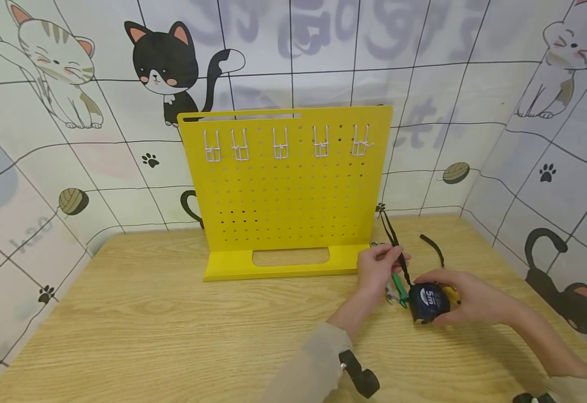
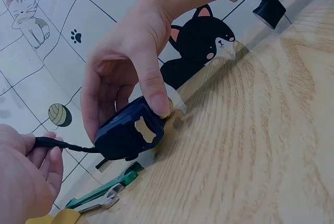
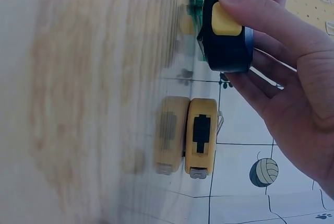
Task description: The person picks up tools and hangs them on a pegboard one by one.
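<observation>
A dark blue tape measure marked 5m is held above the table by my right hand, thumb on one side and fingers on the other. In the right wrist view the thumb lies by its yellow button. My left hand pinches the black wrist strap of the tape measure and draws it out from the body; a loop sticks up past the fingers. Under and beside the left hand lie a green-handled tool and a silver wrench, partly hidden.
A yellow tape measure stands on the table behind my right hand. A yellow pegboard with several white hooks stands at the back. Farther right lies a black strap. Cat-patterned cloth encloses the wooden table.
</observation>
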`<state>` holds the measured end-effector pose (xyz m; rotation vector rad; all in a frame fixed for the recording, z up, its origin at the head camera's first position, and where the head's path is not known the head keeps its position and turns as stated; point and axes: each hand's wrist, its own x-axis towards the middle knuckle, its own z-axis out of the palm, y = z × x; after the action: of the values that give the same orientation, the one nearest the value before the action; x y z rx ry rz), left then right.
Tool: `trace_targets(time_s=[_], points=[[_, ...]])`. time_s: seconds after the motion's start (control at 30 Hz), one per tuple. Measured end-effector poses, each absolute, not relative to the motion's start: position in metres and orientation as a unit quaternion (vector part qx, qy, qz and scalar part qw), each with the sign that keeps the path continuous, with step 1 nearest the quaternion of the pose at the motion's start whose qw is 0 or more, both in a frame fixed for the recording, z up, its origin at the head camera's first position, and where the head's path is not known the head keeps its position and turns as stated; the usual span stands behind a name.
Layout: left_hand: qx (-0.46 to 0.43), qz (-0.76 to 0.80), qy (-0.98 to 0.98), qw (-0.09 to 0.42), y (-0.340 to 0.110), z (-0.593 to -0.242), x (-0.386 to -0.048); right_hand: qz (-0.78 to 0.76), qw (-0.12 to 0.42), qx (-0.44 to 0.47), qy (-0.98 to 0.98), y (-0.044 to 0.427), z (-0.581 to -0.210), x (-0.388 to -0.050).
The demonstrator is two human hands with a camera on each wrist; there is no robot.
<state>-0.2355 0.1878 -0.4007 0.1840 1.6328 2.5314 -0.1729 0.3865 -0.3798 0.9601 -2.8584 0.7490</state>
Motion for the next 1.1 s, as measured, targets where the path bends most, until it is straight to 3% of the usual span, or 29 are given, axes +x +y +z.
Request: trace_targets(time_s=[0.8, 1.1], points=[[0.129, 0.818, 0.558, -0.058, 0.155, -0.374, -0.257, 0.243, 0.092, 0.306, -0.916, 0.353, -0.365, -0.187], [0.173, 0.793, 0.579, -0.074, 0.138, -0.362, -0.265, 0.258, 0.096, 0.296, -0.915, 0.336, -0.360, -0.196]])
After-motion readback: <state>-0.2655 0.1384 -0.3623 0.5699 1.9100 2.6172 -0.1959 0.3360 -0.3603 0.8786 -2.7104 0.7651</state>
